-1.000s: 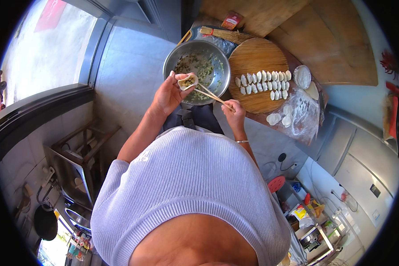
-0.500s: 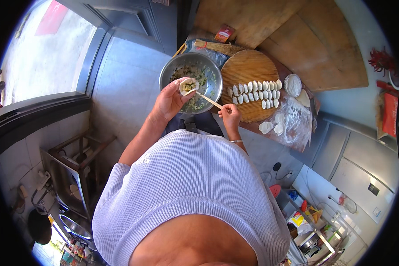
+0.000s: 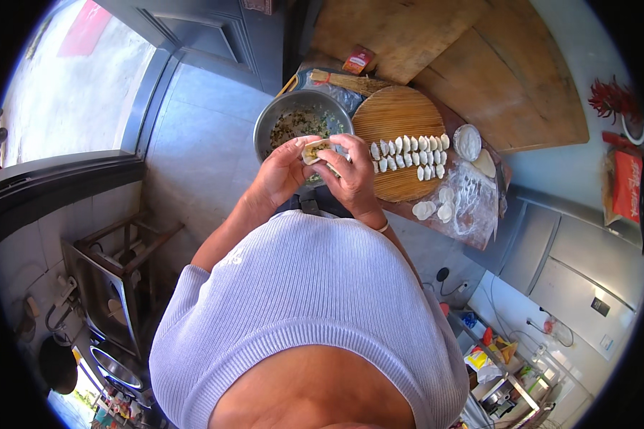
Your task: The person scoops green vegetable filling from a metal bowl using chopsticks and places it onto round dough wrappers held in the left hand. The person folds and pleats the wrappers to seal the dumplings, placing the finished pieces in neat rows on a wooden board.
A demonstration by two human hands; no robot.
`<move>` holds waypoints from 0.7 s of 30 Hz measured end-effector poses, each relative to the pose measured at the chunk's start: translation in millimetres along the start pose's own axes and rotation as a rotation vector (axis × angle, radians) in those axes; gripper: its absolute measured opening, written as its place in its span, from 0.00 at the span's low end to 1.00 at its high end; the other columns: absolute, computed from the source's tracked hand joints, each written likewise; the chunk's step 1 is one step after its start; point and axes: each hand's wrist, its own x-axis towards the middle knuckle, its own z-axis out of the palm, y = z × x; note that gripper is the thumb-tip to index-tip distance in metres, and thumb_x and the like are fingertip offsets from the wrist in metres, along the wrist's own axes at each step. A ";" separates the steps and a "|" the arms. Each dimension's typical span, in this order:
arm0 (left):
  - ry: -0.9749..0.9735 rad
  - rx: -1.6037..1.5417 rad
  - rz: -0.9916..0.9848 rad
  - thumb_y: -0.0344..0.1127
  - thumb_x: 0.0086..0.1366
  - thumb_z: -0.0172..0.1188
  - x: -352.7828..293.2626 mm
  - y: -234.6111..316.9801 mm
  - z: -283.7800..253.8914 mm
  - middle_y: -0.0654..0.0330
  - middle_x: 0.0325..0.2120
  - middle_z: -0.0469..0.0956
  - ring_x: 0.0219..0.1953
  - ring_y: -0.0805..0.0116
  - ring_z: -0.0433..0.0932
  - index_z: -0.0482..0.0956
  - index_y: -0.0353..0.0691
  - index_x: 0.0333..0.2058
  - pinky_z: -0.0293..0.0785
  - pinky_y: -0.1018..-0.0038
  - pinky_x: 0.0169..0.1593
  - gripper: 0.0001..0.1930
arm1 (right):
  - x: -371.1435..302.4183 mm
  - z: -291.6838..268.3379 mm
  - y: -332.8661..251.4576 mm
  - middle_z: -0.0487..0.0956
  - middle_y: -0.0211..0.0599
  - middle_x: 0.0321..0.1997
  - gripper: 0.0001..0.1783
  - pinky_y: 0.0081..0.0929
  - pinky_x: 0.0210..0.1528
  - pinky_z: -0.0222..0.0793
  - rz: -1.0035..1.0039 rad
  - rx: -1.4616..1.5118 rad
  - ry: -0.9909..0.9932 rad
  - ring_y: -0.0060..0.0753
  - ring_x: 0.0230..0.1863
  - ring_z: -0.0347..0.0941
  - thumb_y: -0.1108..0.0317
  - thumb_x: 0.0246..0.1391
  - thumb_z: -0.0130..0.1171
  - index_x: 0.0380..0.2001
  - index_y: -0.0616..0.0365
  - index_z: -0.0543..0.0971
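Between both hands is a round dough wrapper (image 3: 315, 151) with greenish-yellow filling in its middle, its sides curving up. My left hand (image 3: 282, 173) grips its left edge with thumb and fingers. On the other edge, the fingers of my right hand (image 3: 353, 179) pinch the dough. Just beyond the hands, a metal bowl (image 3: 266, 123) holds chopped green and brown filling. To its right, several shaped dumplings (image 3: 408, 151) stand in rows on a round wooden board (image 3: 398, 109). The chopsticks are not clearly visible now.
Right of the board lie flat dough wrappers (image 3: 423, 210), a floured sheet (image 3: 472, 200) and a small bowl of white powder (image 3: 467, 142). A straw brush (image 3: 350, 81) and a red packet (image 3: 358, 59) lie behind. A wooden-framed stand (image 3: 114, 264) is at left.
My right hand has let go of the chopsticks and moved left and up to the wrapper. The wrapper, open and flat in my left hand before, is now folding up between both hands.
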 end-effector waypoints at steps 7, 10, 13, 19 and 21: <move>-0.011 -0.017 -0.037 0.38 0.71 0.43 -9.8 -2.7 13.9 0.57 0.45 0.75 0.45 0.69 0.76 0.68 0.35 0.52 0.74 0.71 0.50 0.17 | 3.2 -0.1 2.7 0.73 0.39 0.44 0.12 0.35 0.45 0.72 0.025 0.104 -0.020 0.43 0.45 0.71 0.71 0.39 0.68 0.30 0.56 0.78; 0.020 -0.001 -0.027 0.38 0.72 0.42 -13.1 -1.6 19.3 0.57 0.45 0.74 0.46 0.69 0.76 0.68 0.36 0.52 0.74 0.71 0.51 0.16 | 3.3 -2.8 0.9 0.73 0.39 0.43 0.12 0.34 0.44 0.72 0.031 0.103 -0.025 0.43 0.45 0.72 0.71 0.39 0.68 0.30 0.57 0.78; -0.007 0.079 -0.014 0.38 0.72 0.42 -10.8 -7.7 10.8 0.57 0.46 0.74 0.47 0.69 0.75 0.69 0.37 0.51 0.74 0.70 0.52 0.15 | 2.9 -2.6 -1.2 0.73 0.40 0.43 0.11 0.33 0.43 0.73 0.061 0.161 -0.009 0.42 0.45 0.72 0.72 0.40 0.68 0.29 0.57 0.77; -0.080 0.073 0.063 0.36 0.71 0.45 -17.1 -10.7 21.4 0.58 0.45 0.74 0.49 0.66 0.75 0.70 0.37 0.49 0.75 0.69 0.53 0.13 | 3.0 -4.0 -2.1 0.74 0.40 0.41 0.10 0.31 0.41 0.73 0.195 0.288 0.047 0.38 0.43 0.74 0.72 0.43 0.67 0.28 0.59 0.76; -0.093 0.173 0.094 0.33 0.69 0.50 -17.9 -13.5 22.7 0.58 0.46 0.74 0.49 0.67 0.74 0.70 0.38 0.49 0.74 0.70 0.53 0.12 | 2.4 -5.5 -0.2 0.75 0.39 0.39 0.10 0.29 0.40 0.73 0.204 0.296 0.048 0.37 0.42 0.74 0.73 0.43 0.67 0.28 0.60 0.76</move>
